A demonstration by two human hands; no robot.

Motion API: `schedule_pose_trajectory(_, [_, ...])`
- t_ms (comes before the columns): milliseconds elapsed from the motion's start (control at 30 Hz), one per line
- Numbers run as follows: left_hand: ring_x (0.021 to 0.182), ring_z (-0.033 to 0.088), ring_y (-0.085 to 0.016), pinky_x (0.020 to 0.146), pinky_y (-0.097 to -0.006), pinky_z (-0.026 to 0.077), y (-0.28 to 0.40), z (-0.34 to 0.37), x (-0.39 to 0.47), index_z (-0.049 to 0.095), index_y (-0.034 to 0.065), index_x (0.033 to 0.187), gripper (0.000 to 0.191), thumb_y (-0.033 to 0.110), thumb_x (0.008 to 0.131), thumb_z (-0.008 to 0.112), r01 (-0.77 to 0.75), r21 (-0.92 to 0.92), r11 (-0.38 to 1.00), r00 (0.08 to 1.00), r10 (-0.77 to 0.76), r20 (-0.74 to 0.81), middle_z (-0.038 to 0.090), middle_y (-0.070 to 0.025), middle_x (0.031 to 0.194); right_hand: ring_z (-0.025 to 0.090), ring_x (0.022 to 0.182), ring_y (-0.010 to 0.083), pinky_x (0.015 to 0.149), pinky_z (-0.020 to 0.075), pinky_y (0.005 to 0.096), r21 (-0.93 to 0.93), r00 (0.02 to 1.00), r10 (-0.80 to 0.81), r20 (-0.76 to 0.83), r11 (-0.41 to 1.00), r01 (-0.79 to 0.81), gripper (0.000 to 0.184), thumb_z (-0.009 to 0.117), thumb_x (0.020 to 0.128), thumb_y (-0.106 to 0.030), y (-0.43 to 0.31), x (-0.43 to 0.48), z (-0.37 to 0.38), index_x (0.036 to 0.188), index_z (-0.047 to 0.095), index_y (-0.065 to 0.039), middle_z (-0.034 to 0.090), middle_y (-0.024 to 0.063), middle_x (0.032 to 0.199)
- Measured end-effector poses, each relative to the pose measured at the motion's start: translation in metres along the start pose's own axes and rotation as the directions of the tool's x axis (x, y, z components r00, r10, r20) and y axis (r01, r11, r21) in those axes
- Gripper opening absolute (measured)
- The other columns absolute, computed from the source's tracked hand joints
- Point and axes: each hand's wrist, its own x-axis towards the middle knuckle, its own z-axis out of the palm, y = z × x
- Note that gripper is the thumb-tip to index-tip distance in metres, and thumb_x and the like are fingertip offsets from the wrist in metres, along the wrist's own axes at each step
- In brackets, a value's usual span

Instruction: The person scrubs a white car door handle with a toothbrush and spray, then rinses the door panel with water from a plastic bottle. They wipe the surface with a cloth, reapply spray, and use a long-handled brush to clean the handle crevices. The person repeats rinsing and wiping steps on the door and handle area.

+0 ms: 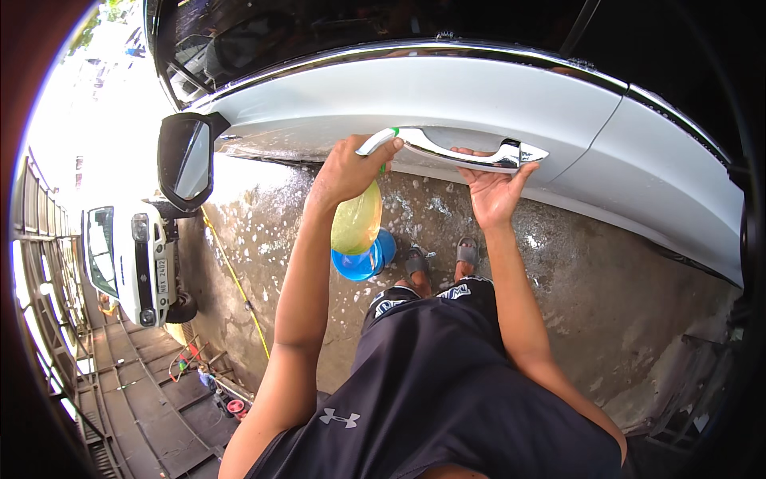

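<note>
My left hand [353,167] grips the neck and trigger of a spray bottle [359,221] with a white and green head and yellow-green liquid inside. Its green nozzle is close to the front end of a chrome door handle [449,157] on a silver car door [395,81]. From below, my right hand [494,194] cups the rear part of that handle. Fingertips show in the recess behind the handle, and the thumb lies by its rear end.
A blue bucket [359,263] stands on wet, foam-spotted concrete [281,239] near my feet. The car's side mirror [187,158] juts out at left. A yellow hose [236,281] crosses the floor, with a white vehicle [128,263] beyond.
</note>
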Motion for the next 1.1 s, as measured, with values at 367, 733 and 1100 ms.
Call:
schedule_pose_trajectory(367, [0.077, 0.065, -0.019, 0.079, -0.0373, 0.052, -0.007, 0.004, 0.007, 0.075, 0.0036, 0.087, 0.050, 0.050, 0.102, 0.065, -0.010, -0.012, 1.000, 0.999, 0.011, 0.052, 0.070, -0.0057, 0.076, 0.070, 0.113, 0.0487, 0.100, 0.0596, 0.0567, 0.062, 0.999, -0.041, 0.017, 0.997, 0.040, 0.095, 0.032, 0.094, -0.087, 0.006, 0.002, -0.006, 0.120, 0.064, -0.001, 0.076, 0.0231, 0.107])
schedule_pose_trajectory(733, [0.074, 0.066, -0.025, 0.074, -0.0386, 0.053, -0.058, 0.014, -0.028, 0.074, 0.0007, 0.103, 0.043, 0.043, 0.101, 0.070, -0.097, -0.232, 0.968, 0.989, 0.067, -0.134, 0.071, -0.0124, 0.078, 0.062, 0.127, 0.0516, 0.114, 0.0457, 0.0654, 0.218, 0.996, 0.059, 0.060, 0.973, -0.070, 0.102, 0.045, 0.089, -0.088, -0.003, 0.003, -0.014, 0.127, 0.066, 0.004, 0.073, 0.0268, 0.121])
schedule_pose_trajectory(1100, [0.083, 0.069, -0.031, 0.076, -0.0417, 0.052, -0.242, 0.134, -0.159, 0.070, 0.0000, 0.106, 0.023, 0.015, 0.092, 0.080, -0.026, -0.337, 0.941, 0.793, -0.186, -0.580, 0.070, -0.0160, 0.094, 0.052, 0.142, 0.0435, 0.126, 0.0296, 0.0675, 0.368, 0.956, 0.172, 0.236, 0.895, -0.252, 0.100, 0.062, 0.079, -0.086, -0.011, -0.001, 0.005, 0.133, 0.063, -0.002, 0.060, 0.0283, 0.144])
